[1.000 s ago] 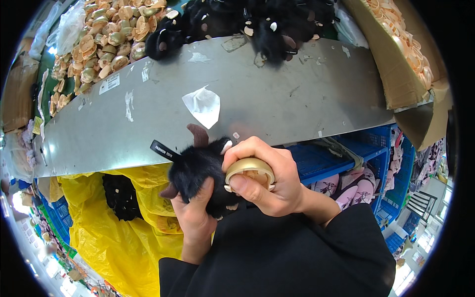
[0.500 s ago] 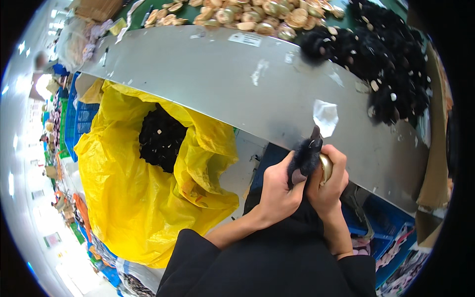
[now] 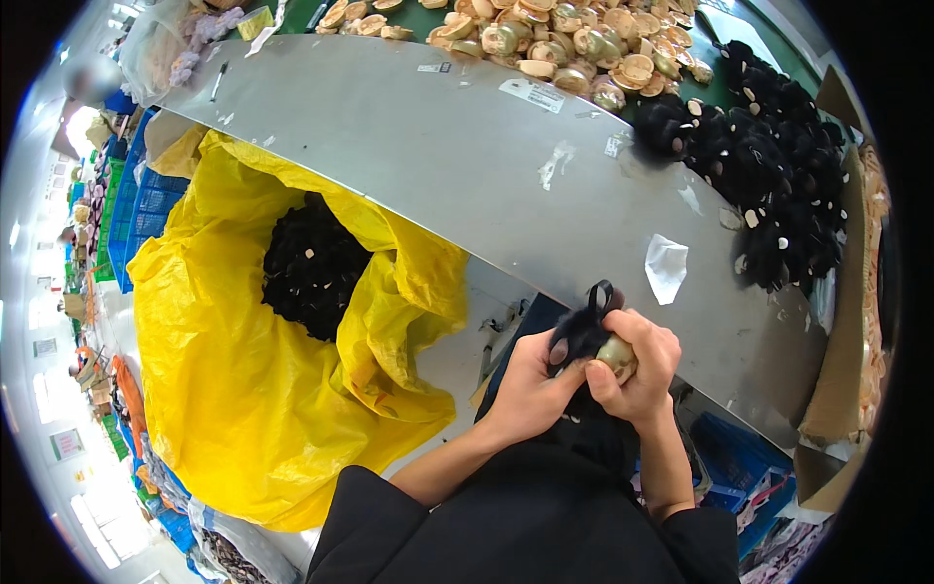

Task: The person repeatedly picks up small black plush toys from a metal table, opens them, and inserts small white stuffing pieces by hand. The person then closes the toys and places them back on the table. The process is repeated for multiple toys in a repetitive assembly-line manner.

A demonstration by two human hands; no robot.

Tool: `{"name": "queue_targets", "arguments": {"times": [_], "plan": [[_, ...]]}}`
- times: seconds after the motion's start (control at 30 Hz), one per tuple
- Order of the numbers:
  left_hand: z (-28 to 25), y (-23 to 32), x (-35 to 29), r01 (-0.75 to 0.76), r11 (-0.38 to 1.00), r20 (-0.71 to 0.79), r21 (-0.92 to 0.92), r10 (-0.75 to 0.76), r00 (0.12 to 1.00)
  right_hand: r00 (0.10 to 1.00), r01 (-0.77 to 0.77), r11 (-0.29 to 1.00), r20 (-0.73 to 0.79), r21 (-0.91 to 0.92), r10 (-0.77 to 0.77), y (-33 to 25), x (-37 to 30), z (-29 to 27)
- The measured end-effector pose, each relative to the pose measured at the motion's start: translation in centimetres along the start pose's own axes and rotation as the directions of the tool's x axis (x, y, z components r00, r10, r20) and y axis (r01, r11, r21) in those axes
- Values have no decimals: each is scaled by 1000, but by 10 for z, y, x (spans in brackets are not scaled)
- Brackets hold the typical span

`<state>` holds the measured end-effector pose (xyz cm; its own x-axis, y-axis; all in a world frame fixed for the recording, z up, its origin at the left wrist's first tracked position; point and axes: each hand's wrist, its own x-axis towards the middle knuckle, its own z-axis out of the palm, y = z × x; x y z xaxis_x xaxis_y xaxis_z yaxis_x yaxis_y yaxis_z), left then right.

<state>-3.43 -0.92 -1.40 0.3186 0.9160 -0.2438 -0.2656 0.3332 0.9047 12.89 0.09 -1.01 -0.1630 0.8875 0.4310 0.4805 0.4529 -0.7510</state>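
Item in hand: black fur pom-pom [image 3: 582, 336] with loop tab, held low in front of you, just below the worktop [image 3: 467, 165] edge.
Left hand [image 3: 530, 389]: closed round the fur from beneath.
Right hand [image 3: 637, 375]: fingers closed on a tan rounded cap [image 3: 619, 356] pressed against the fur. Judged best practice: keep the fur clear of the cap's rim and the loop free.
Surface: grey metal worktop, scraps of tape; tan caps [image 3: 545, 39] heaped far side, black pom-poms [image 3: 769, 175] heaped right.
Room: yellow bag [image 3: 243, 389] of pom-poms at left; blue crates [image 3: 136, 209] beyond.
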Motion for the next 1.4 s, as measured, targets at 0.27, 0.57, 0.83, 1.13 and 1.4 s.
{"name": "queue_targets", "arguments": {"times": [0.27,0.57,0.83,1.13,1.4], "plan": [[7,10,-6,142,868,65,-475,-126,990,945,-254,860,-78,442,319,-8,7,-6],[17,-6,5,156,838,232,-524,-36,972,881,-308,750,-122,585,457,10,5,-3],[35,19,13,23,976,-25,-217,-29,999,933,-131,854,-227,504,278,13,-9,-13],[46,13,20,62,966,-59,-250,-79,995,926,19,997,-378,81,13,29,-19,-28],[51,5,20,-95,988,-128,118,110,986,894,57,974,-423,-217,-146,28,-17,-35]]}}
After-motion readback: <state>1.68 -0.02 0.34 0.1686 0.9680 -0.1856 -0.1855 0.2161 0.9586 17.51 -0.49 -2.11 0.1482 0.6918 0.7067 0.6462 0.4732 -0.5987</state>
